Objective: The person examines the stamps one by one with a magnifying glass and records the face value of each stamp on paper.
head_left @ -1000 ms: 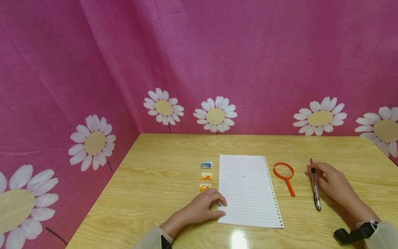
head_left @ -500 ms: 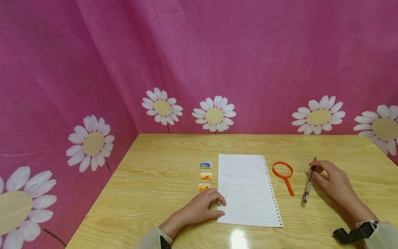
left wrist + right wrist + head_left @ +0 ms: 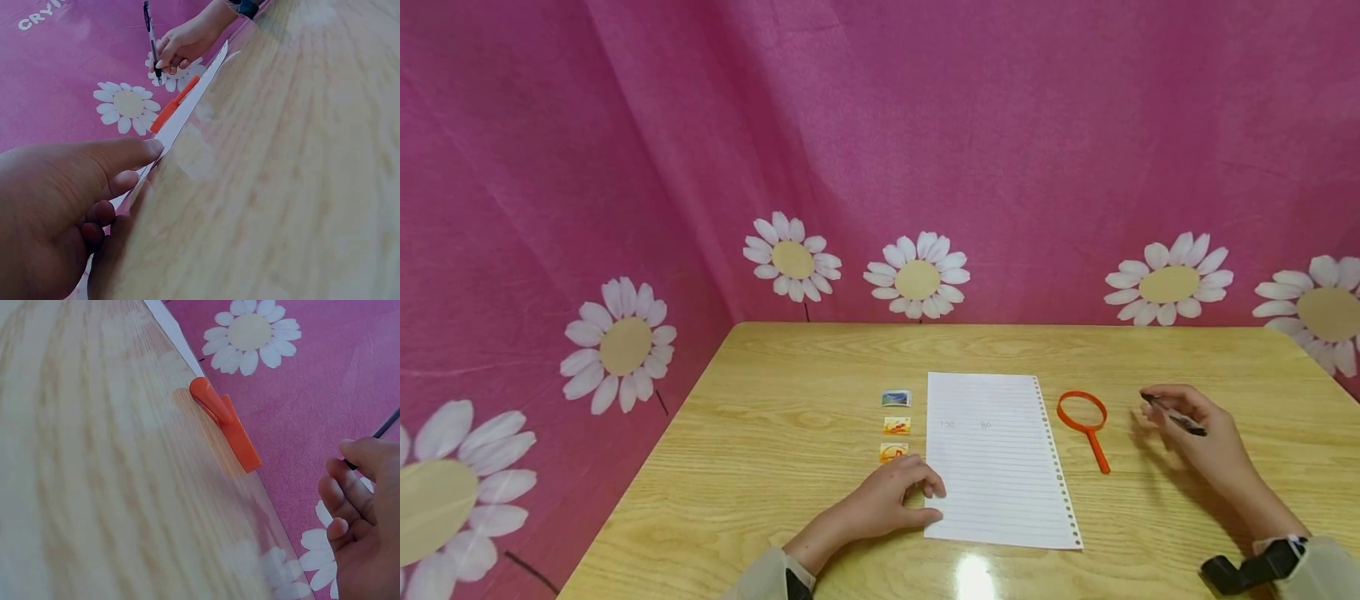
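My right hand [image 3: 1213, 446] pinches a pen [image 3: 1187, 423] between thumb and fingers, above the table to the right of a red-orange magnifying glass [image 3: 1099, 450]. The pen's dark tip points to the far left and its rear end lies back over the hand. In the left wrist view the pen [image 3: 152, 37] stands steeply, point down. My left hand [image 3: 887, 496] rests at the lower left edge of a lined sheet of paper [image 3: 1000, 492], fingers loosely bent, thumb on the edge. Faint handwritten numbers show on the paper's upper part.
Left of the paper, three small stamp-like pictures form a column: a blue one [image 3: 897, 398], a yellow one [image 3: 897, 426] and another yellow one [image 3: 892, 452] close to my left hand. A pink flowered curtain [image 3: 1000, 150] hangs behind the wooden table [image 3: 760, 417].
My right hand has lifted the pen off the table and turned it, its rear end swinging round from the near side to lie back over the hand. My left hand stays put.
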Demonstrator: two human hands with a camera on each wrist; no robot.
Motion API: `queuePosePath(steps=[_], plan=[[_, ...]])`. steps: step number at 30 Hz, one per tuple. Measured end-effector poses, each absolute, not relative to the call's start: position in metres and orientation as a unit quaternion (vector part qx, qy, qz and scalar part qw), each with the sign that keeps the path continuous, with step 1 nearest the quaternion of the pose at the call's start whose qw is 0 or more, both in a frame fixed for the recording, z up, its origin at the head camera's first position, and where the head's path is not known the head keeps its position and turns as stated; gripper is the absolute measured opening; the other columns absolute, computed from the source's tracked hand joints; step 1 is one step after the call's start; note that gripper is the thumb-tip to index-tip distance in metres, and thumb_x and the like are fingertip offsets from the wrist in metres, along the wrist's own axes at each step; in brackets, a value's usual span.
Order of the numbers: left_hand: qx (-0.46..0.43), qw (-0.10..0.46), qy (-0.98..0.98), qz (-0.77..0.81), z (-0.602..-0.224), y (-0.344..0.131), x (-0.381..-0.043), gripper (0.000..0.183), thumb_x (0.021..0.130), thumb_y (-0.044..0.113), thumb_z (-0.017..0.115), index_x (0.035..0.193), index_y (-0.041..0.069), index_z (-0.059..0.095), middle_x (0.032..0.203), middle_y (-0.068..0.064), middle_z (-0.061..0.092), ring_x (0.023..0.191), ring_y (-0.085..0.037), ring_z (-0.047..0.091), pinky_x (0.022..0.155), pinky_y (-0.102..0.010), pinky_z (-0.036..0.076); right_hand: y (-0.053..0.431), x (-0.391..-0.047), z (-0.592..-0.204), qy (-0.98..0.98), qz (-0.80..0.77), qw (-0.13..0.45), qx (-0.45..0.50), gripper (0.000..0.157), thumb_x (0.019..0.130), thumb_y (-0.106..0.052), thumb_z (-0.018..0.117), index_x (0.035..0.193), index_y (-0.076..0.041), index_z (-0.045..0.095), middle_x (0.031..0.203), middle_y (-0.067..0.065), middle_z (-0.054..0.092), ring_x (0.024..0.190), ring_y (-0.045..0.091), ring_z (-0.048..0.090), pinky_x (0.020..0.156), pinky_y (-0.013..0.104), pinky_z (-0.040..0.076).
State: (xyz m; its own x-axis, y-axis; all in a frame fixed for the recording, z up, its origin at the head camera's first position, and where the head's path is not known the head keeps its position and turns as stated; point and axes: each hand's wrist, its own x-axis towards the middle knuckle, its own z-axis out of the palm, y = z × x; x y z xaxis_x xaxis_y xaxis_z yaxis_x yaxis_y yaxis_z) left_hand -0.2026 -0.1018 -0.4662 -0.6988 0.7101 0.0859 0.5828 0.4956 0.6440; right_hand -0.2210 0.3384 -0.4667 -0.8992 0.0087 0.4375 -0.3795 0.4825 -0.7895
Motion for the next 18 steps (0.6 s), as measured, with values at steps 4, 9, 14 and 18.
queuePosePath(steps=[4,9,14,18], plan=[[0.375,0.097,0.861,0.331,-0.4668,-0.1018,-0.2028,0.017,0.090,0.027,0.071,0.104,0.020,0.065,0.094,0.006,0.058,0.086,0.002,0.047,0.082,-0.014,0.041,0.3410,-0.2205,-0.4680,-0.834,0.513,0.183,0.086,0.025,0.097,-0.005,0.057,0.122,0.000,0.058,0.100,-0.028,0.067,0.085,-0.011,0.063,0.063,0.013,0.049],[0.375,0.097,0.861,0.330,-0.4672,-0.1019,-0.2038,0.017,0.090,0.027,0.071,0.104,0.020,0.065,0.094,0.006,0.058,0.086,0.002,0.047,0.082,-0.015,0.041,0.3432,-0.2213,-0.4687,-0.813,0.547,0.181,0.088,0.023,0.097,-0.004,0.056,0.119,-0.007,0.062,0.092,-0.022,0.069,0.081,-0.006,0.064,0.060,0.016,0.052],[0.375,0.096,0.861,0.331,-0.4682,-0.1022,-0.2038,0.017,0.090,0.027,0.071,0.104,0.020,0.065,0.094,0.007,0.057,0.086,0.002,0.047,0.081,-0.015,0.041,0.3438,-0.2212,-0.4674,-0.806,0.570,0.151,0.059,0.018,0.100,-0.013,0.055,0.113,-0.022,0.063,0.087,-0.023,0.066,0.080,-0.007,0.061,0.063,0.015,0.052],[0.375,0.094,0.861,0.331,-0.4691,-0.1021,-0.2036,0.017,0.090,0.027,0.071,0.104,0.020,0.065,0.094,0.006,0.057,0.086,0.002,0.047,0.081,-0.015,0.041,0.3435,-0.2205,-0.4665,-0.783,0.603,0.142,0.054,0.017,0.099,-0.013,0.056,0.109,-0.024,0.063,0.088,-0.022,0.067,0.081,-0.007,0.061,0.064,0.014,0.052]])
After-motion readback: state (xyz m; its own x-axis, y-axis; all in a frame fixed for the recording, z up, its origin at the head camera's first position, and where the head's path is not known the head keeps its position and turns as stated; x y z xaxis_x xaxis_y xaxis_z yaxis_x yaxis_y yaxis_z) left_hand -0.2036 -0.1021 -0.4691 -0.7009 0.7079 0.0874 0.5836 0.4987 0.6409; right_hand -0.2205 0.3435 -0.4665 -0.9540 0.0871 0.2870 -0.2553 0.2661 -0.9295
